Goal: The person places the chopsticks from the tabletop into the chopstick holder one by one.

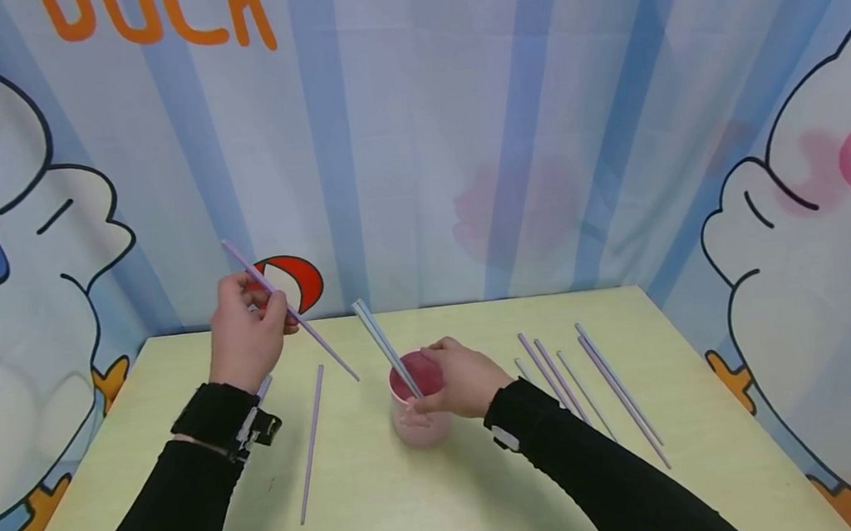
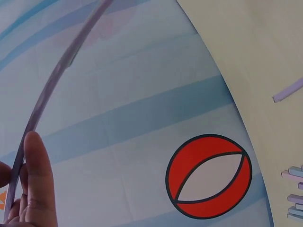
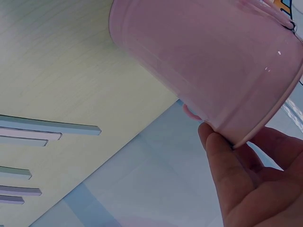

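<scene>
My left hand (image 1: 246,329) is raised over the back left of the table and pinches a purple chopstick (image 1: 319,338), which slants down to the right. The left wrist view shows it running up past the fingers (image 2: 39,175). A small pink bucket (image 1: 422,432) stands mid-table, and my right hand (image 1: 468,379) grips it by the rim. Up close, the right wrist view has the fingers (image 3: 227,165) pressed on the bucket's upper wall (image 3: 213,61), beside a small side loop. Several pale blue chopsticks (image 1: 378,336) lean out of the bucket to the left; their lower ends are hidden inside.
On the pale yellow table (image 1: 386,527), a purple chopstick (image 1: 312,445) lies left of the bucket. Another (image 1: 265,386) is mostly hidden behind my left wrist. Several purple and blue chopsticks (image 1: 623,392) lie at the right, partly under my right forearm. A printed curtain (image 1: 415,133) hangs behind.
</scene>
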Available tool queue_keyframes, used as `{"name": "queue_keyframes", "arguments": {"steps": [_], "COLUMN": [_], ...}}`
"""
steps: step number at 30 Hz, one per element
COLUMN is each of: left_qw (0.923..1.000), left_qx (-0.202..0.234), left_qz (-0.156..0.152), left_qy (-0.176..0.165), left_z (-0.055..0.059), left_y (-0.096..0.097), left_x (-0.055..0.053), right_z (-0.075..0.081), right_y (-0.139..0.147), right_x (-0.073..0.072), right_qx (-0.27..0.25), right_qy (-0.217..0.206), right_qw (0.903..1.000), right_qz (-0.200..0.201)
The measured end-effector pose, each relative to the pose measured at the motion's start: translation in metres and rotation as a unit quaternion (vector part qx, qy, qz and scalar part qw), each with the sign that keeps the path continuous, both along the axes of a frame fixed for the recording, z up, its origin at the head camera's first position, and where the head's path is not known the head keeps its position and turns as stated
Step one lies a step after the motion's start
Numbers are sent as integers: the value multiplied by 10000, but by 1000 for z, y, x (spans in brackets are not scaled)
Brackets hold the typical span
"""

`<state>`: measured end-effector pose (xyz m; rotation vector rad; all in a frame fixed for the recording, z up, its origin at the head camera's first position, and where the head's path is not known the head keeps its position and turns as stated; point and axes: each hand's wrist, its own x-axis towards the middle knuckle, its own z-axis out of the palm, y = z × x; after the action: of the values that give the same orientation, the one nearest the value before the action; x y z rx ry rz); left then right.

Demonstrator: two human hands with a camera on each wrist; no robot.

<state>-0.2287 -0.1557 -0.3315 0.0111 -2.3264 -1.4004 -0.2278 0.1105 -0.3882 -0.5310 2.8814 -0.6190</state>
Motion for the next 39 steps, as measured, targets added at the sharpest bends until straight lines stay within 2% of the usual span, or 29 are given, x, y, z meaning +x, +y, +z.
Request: {"name": "queue_keyframes", "arguments": {"steps": [5, 10, 13, 26, 32, 39], "left_qw": [9989, 9982, 9987, 9990, 9971, 9946], "left_qx": [382, 430, 316, 0, -127, -428], "left_qz": [-225, -351, -362, -348, -355, -419], "left_qy": [150, 230, 194, -295, -657, -846], "left_z": [1, -2, -6, -23, -34, -43], "left_y": [13, 23, 29, 49, 54, 58], "left_x": [-3, -6, -8, -10, -13, -13], "right_z": [-1, -1, 0, 4, 4, 3], "right_y": [0, 0, 0, 0, -1, -1], "right_x": [0, 1, 1, 2, 1, 1], "right_qx": [40, -4, -26, 14, 52, 91], "right_qy": [46, 74, 82, 25, -21, -3], "right_qw": [10000, 10000, 9999, 10000, 10000, 10000], "right_qz": [29, 51, 79, 82, 37, 35]}}
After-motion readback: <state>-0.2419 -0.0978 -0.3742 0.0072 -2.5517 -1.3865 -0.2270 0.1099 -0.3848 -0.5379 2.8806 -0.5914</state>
